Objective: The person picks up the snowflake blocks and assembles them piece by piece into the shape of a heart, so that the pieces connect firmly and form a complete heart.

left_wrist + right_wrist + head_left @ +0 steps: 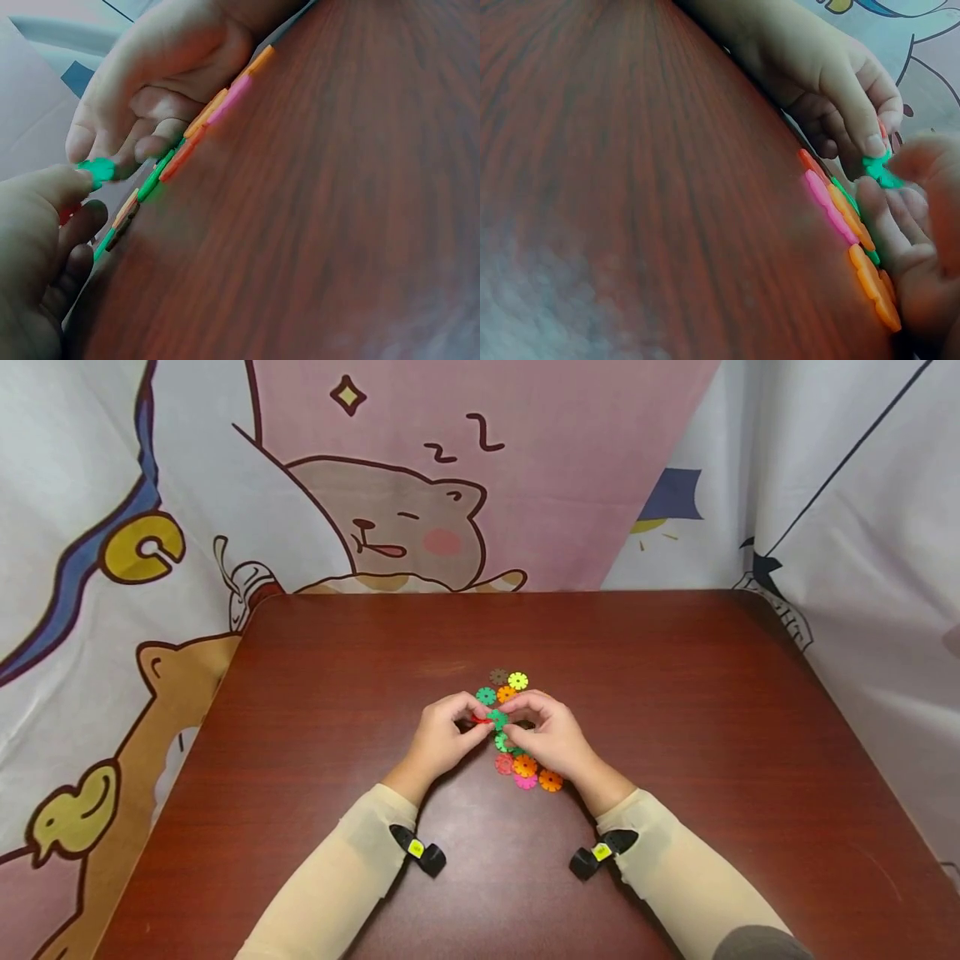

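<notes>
Over the middle of the table, my left hand [444, 732] pinches a small red notched disc [480, 720] between thumb and forefinger. A green notched disc [497, 719] meets the red one, and the thumb and forefinger of my right hand [551, 735] hold it from the other side. The left wrist view shows the green disc [97, 171] raised off the table. In the right wrist view the red disc [883, 133] is mostly covered by the left fingers. Loose discs lie under and around both hands, some partly hidden by the right hand.
Toward the back lie brown [498, 677], yellow [518, 681], green [486, 696] and orange [507, 694] discs. Nearer the front are a red disc [504, 763], a pink disc [527, 782] and orange discs [551, 780]. The wooden table [300, 693] meets a patterned cloth [562, 485] behind.
</notes>
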A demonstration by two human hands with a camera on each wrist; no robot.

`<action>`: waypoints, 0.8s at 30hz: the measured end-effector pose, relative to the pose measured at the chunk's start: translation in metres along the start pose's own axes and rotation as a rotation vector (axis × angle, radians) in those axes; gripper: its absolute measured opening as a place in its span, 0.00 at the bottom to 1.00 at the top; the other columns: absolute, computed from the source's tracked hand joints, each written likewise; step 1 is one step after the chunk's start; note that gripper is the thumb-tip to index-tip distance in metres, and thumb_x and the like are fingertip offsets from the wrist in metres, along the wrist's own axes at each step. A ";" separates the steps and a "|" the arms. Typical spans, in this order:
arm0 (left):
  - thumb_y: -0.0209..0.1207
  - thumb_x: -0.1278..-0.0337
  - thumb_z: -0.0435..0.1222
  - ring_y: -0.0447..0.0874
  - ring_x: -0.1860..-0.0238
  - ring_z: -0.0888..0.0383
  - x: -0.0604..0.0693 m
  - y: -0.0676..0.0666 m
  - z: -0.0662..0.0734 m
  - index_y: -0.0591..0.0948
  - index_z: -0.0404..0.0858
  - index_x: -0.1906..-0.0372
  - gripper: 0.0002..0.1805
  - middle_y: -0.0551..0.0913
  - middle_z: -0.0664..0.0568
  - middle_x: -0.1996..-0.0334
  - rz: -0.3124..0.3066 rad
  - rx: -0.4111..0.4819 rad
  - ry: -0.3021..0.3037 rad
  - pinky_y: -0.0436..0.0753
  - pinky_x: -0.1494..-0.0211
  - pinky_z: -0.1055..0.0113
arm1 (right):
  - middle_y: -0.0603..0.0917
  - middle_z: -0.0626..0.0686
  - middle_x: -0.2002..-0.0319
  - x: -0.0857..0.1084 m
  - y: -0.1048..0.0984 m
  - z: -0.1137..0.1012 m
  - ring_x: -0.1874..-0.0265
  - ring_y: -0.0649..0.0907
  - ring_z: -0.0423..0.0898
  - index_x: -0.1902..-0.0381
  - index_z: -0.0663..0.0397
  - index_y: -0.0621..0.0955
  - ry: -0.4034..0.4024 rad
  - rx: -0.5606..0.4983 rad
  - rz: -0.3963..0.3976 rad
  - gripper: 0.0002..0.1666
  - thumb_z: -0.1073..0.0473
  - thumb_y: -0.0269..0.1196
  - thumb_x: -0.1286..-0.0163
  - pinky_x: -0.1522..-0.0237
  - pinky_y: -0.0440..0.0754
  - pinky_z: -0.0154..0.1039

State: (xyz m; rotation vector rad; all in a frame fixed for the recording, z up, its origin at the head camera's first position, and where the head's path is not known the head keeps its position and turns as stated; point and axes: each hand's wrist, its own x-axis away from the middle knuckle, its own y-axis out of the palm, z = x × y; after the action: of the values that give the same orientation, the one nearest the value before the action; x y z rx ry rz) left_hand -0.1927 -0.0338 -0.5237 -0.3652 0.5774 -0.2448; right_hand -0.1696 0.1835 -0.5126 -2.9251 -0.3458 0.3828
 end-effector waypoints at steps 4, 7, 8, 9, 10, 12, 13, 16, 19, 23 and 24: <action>0.74 0.48 0.22 0.88 0.64 0.54 -0.001 0.000 -0.002 0.80 0.36 0.65 0.14 0.87 0.47 0.62 0.065 0.041 -0.043 0.89 0.58 0.63 | 0.82 0.55 0.48 -0.001 -0.002 0.004 0.67 0.82 0.50 0.56 0.59 0.89 -0.137 0.186 0.002 0.18 0.75 0.78 0.45 0.71 0.82 0.29; 0.71 0.49 0.19 0.89 0.64 0.53 -0.002 0.000 -0.003 0.79 0.35 0.62 0.15 0.85 0.45 0.61 0.102 0.061 -0.078 0.88 0.57 0.64 | 0.81 0.51 0.51 -0.002 -0.004 0.006 0.75 0.76 0.43 0.58 0.54 0.90 -0.236 0.317 -0.017 0.20 0.72 0.81 0.48 0.74 0.76 0.29; 0.71 0.48 0.19 0.89 0.64 0.53 -0.001 0.000 -0.002 0.79 0.35 0.61 0.15 0.85 0.45 0.61 0.109 0.058 -0.085 0.88 0.57 0.65 | 0.81 0.50 0.52 -0.002 -0.005 0.006 0.76 0.74 0.42 0.58 0.53 0.90 -0.269 0.359 -0.024 0.20 0.71 0.82 0.48 0.74 0.75 0.30; 0.70 0.48 0.19 0.89 0.64 0.52 -0.002 -0.001 -0.002 0.80 0.34 0.60 0.15 0.84 0.45 0.61 0.113 0.054 -0.090 0.88 0.56 0.66 | 0.81 0.50 0.53 -0.002 -0.006 0.007 0.75 0.74 0.41 0.59 0.52 0.90 -0.304 0.395 -0.032 0.19 0.70 0.82 0.48 0.73 0.75 0.31; 0.70 0.48 0.19 0.89 0.63 0.52 -0.002 -0.001 -0.002 0.80 0.34 0.59 0.15 0.84 0.44 0.61 0.114 0.051 -0.098 0.87 0.56 0.68 | 0.81 0.50 0.53 -0.003 -0.007 0.007 0.73 0.75 0.41 0.59 0.52 0.91 -0.339 0.432 -0.039 0.18 0.69 0.82 0.48 0.71 0.76 0.32; 0.70 0.48 0.20 0.88 0.63 0.52 -0.002 -0.001 -0.001 0.81 0.33 0.58 0.14 0.84 0.43 0.61 0.113 0.050 -0.107 0.86 0.56 0.69 | 0.81 0.49 0.55 -0.002 -0.009 0.005 0.68 0.78 0.42 0.59 0.51 0.91 -0.390 0.519 -0.042 0.17 0.65 0.84 0.47 0.67 0.79 0.35; 0.69 0.48 0.20 0.88 0.63 0.52 -0.002 -0.002 -0.001 0.81 0.33 0.57 0.15 0.84 0.43 0.61 0.112 0.050 -0.111 0.85 0.56 0.70 | 0.81 0.48 0.55 -0.002 -0.010 0.004 0.66 0.79 0.42 0.60 0.50 0.91 -0.404 0.564 -0.038 0.17 0.63 0.84 0.47 0.65 0.80 0.37; 0.70 0.49 0.20 0.87 0.66 0.53 -0.002 -0.002 -0.002 0.80 0.33 0.58 0.15 0.84 0.43 0.61 0.110 0.056 -0.120 0.84 0.61 0.72 | 0.82 0.46 0.59 -0.002 -0.013 0.002 0.61 0.80 0.43 0.60 0.48 0.92 -0.412 0.706 -0.024 0.18 0.54 0.86 0.47 0.61 0.81 0.40; 0.73 0.49 0.21 0.87 0.69 0.53 -0.002 -0.002 -0.003 0.80 0.34 0.60 0.15 0.85 0.45 0.62 0.107 0.068 -0.116 0.83 0.66 0.72 | 0.85 0.43 0.64 -0.002 -0.013 0.002 0.66 0.80 0.41 0.60 0.46 0.92 -0.383 0.787 -0.054 0.19 0.48 0.86 0.47 0.65 0.80 0.39; 0.76 0.48 0.23 0.88 0.68 0.53 -0.001 -0.002 -0.004 0.80 0.36 0.60 0.16 0.88 0.46 0.63 0.108 0.082 -0.107 0.83 0.66 0.71 | 0.89 0.44 0.66 -0.003 -0.012 0.005 0.70 0.83 0.40 0.60 0.47 0.93 -0.381 0.775 -0.102 0.16 0.51 0.85 0.44 0.66 0.83 0.39; 0.76 0.47 0.24 0.89 0.67 0.52 -0.001 -0.002 -0.004 0.80 0.36 0.60 0.16 0.89 0.46 0.63 0.110 0.086 -0.108 0.84 0.65 0.71 | 0.89 0.45 0.65 -0.004 -0.011 0.005 0.69 0.84 0.40 0.61 0.48 0.93 -0.386 0.759 -0.101 0.15 0.53 0.85 0.44 0.65 0.84 0.40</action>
State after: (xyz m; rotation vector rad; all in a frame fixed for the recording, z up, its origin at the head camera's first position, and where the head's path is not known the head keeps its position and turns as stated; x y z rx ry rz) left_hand -0.1962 -0.0361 -0.5257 -0.2611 0.4773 -0.1424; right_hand -0.1768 0.1943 -0.5146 -2.0800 -0.3064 0.8478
